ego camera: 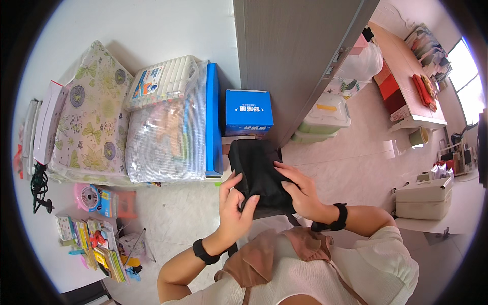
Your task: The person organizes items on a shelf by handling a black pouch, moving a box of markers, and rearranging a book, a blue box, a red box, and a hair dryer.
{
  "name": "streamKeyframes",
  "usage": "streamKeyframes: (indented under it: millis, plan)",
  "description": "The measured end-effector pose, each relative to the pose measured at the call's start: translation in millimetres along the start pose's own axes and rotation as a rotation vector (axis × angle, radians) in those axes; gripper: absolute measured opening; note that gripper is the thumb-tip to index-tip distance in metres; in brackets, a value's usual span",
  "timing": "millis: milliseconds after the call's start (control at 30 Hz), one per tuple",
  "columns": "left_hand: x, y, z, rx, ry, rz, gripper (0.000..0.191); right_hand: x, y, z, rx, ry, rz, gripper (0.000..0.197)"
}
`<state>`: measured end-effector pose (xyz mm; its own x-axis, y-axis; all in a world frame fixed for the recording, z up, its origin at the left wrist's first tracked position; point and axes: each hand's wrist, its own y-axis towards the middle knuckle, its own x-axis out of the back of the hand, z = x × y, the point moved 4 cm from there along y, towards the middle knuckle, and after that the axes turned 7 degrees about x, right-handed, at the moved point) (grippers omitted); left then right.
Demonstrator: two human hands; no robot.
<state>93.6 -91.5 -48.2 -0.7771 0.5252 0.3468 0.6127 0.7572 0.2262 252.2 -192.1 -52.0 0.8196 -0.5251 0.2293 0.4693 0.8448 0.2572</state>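
Observation:
A soft black fabric item (pixel 263 175), perhaps a pouch or folded cloth, is held before my body between both hands. My left hand (pixel 236 206) grips its near left edge, thumb and fingers pressed on the fabric. On the right side my right hand (pixel 303 190) pinches the fabric with thumb and fingers. A black band circles each wrist. Just beyond the black item stands a blue box (pixel 248 110) with printed writing. What lies beneath the fabric is hidden.
To the left, a butterfly-patterned cover (pixel 91 122), a marker case (pixel 162 84) and a clear mesh bag (pixel 164 141) lie together. A grey door (pixel 286 49) rises ahead. Lidded storage boxes (pixel 324 116) stand beyond it; a beige case (pixel 423 198) is at right, books (pixel 103 248) at lower left.

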Motion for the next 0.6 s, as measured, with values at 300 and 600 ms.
streamKeyframes:
  millis: [300,600]
  plan:
    - [-11,7,69,-0.202,0.288,0.026,0.025,-37,15,-63,0.202,-0.071,-0.012,0.036]
    - [-9,-1,63,-0.409,0.726,-0.182,0.019,-50,28,-72,0.272,-0.125,-0.057,0.030]
